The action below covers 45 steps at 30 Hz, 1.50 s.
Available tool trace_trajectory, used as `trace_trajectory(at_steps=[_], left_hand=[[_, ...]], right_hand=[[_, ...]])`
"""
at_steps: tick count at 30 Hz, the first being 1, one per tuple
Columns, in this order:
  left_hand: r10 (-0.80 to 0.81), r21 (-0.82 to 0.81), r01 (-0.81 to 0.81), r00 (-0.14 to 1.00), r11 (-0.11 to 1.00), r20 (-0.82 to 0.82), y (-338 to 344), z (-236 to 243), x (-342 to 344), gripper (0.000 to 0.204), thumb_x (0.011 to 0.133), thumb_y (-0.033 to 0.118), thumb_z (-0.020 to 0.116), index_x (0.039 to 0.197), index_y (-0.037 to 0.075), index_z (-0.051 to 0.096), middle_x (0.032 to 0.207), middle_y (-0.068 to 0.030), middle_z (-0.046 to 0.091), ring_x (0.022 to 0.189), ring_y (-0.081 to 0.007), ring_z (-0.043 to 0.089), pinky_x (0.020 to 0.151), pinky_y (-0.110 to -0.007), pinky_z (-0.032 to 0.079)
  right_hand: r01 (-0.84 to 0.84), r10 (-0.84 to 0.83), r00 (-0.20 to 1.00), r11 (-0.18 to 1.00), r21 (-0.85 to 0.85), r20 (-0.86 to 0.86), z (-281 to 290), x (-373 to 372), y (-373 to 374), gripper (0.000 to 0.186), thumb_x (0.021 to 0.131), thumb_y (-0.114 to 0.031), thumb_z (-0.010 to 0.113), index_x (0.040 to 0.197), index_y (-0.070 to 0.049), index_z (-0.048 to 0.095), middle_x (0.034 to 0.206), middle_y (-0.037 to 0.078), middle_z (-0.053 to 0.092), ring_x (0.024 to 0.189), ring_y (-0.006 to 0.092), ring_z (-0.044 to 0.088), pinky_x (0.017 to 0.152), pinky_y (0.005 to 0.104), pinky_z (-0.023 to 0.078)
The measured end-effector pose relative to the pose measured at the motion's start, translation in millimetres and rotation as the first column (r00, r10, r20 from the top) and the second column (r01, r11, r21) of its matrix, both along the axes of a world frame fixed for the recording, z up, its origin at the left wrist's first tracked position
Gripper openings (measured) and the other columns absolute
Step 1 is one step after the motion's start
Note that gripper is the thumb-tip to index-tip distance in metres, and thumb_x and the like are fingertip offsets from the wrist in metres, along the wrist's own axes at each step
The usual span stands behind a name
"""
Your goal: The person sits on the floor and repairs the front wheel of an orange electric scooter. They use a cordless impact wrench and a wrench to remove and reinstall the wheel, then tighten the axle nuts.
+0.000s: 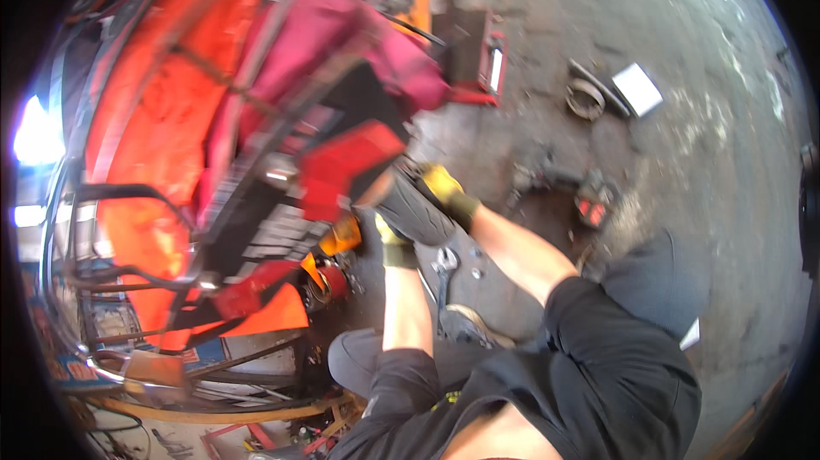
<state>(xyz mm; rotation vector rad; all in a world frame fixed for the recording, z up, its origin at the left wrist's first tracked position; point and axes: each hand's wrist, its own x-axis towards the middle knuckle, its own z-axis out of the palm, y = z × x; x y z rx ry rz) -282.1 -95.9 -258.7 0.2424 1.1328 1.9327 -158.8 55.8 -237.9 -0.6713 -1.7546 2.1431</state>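
A black, treaded tyre (416, 210) stands between my two hands at the end of a vehicle with orange, red and black panels. My left hand (390, 236), in a yellow glove with a dark cuff, is at the tyre's left side; the tyre and panels hide its fingers. On the other side, my right hand (442, 183), gloved alike, reaches in beside the wheel. Its fingers curl in closely; what they grip is hidden. An adjustable wrench (445, 262) lies on the floor below the tyre, near my shoe (465, 325).
The vehicle's black and red panel (342, 165) overhangs my left hand. To the right lies a cordless power tool (591, 201) with red parts. Further off are a metal ring (585, 99), a white flat box (637, 90) and a red toolbox (474, 50). A metal frame (111, 281) fills the left.
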Motion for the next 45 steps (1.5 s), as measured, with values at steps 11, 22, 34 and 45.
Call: trace_trajectory(at_steps=[11, 22, 34, 45], left_hand=[[-0.055, 0.014, 0.055, 0.998, 0.998, 0.000, 10, 12, -6, 0.055, 0.116, 0.046, 0.038, 0.152, 0.008, 0.056, 0.153, -0.0091, 0.061, 0.138, -0.0285, 0.058, 0.121, -0.044, 0.044], [-0.052, 0.036, 0.051, 0.998, 0.998, 0.019, 8, 9, -3, 0.055, 0.117, 0.046, 0.038, 0.153, 0.008, 0.055, 0.155, -0.0091, 0.060, 0.140, -0.0285, 0.057, 0.121, -0.043, 0.043], [-0.030, 0.047, 0.029, 0.999, 0.998, 0.018, 11, 8, -5, 0.055, 0.117, 0.045, 0.038, 0.154, 0.008, 0.054, 0.156, -0.0090, 0.059, 0.141, -0.0285, 0.056, 0.122, -0.043, 0.042], [-0.030, -0.022, 0.029, 0.999, 0.999, -0.017, 13, 19, -2, 0.056, 0.117, 0.045, 0.038, 0.155, 0.007, 0.053, 0.157, -0.0090, 0.058, 0.142, -0.0285, 0.055, 0.123, -0.043, 0.041]], right_hand=[[-0.049, 0.045, 0.997, 0.997, 0.067, 0.060, 11, 8, 7, 0.050, 0.093, -0.028, 0.066, 0.140, -0.016, 0.072, 0.121, 0.020, 0.080, 0.115, 0.0292, 0.077, 0.098, 0.0411, 0.058], [-0.688, 0.130, 0.576, 0.610, 0.393, 0.807, -81, 85, 70, 0.059, 0.085, -0.048, 0.079, 0.123, -0.003, 0.079, 0.132, 0.015, 0.077, 0.126, 0.0319, 0.071, 0.101, 0.0473, 0.057], [-0.414, -0.132, 0.742, 0.681, 0.604, 0.657, -122, 75, -11, 0.037, 0.103, -0.040, 0.062, 0.120, -0.011, 0.080, 0.129, 0.016, 0.076, 0.124, 0.0273, 0.070, 0.105, 0.0498, 0.050], [-0.150, -0.126, 0.948, 0.636, 0.757, 0.293, 8, 41, 99, 0.037, 0.105, -0.024, 0.062, 0.141, -0.033, 0.069, 0.121, 0.013, 0.076, 0.117, 0.0356, 0.071, 0.096, 0.0491, 0.052]])
